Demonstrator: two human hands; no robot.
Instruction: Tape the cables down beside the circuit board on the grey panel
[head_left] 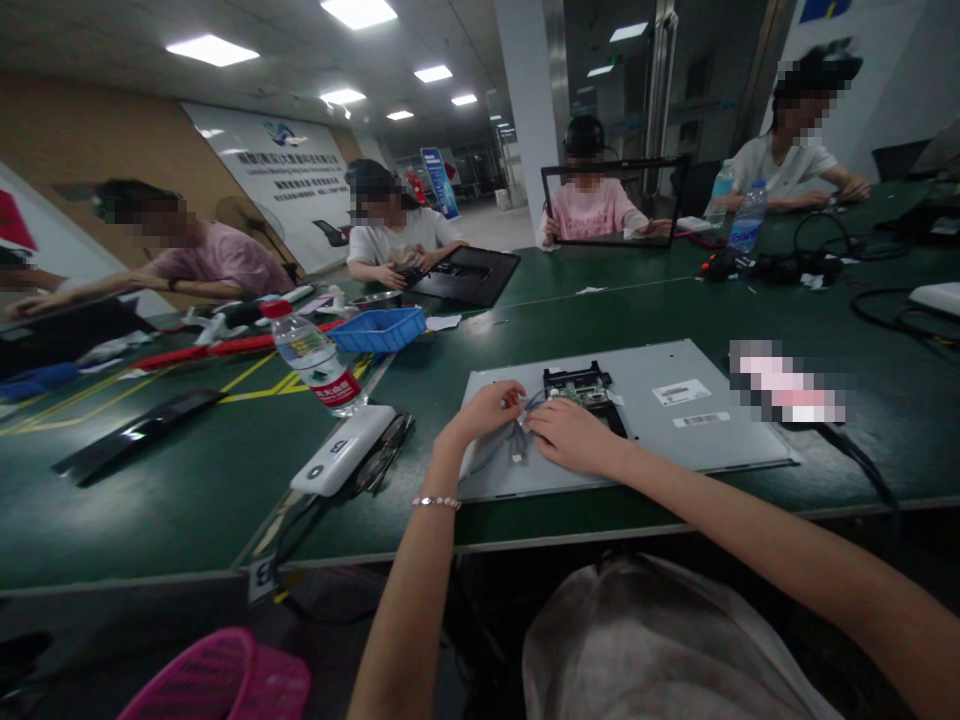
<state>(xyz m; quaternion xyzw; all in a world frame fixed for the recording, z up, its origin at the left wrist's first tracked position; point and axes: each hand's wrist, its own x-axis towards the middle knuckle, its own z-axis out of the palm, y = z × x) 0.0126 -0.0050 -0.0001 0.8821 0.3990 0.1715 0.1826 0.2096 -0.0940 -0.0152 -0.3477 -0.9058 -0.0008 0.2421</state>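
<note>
A flat grey metal display panel (720,440) lies back side up in front of me, with white labels on it. Near its middle a green circuit board (577,393) sits in a black bracket. My left hand (491,410) is over the panel's left part, its fingers curled closed at a grey cable (517,437). From the other side my right hand (574,435) has its fingers pressed together on the same cable, beside the board. The cable's light-coloured connector end hangs below the fingers. Both hands partly cover the cable, so the exact grip is hidden.
Left of the panel are a white power bank (341,452), glasses (382,455), a water bottle (315,360) and a blue tray (382,328). A blurred-out device (784,385) with a black cable lies right. Co-workers sit across the table (187,520); one holds a black frame (607,243).
</note>
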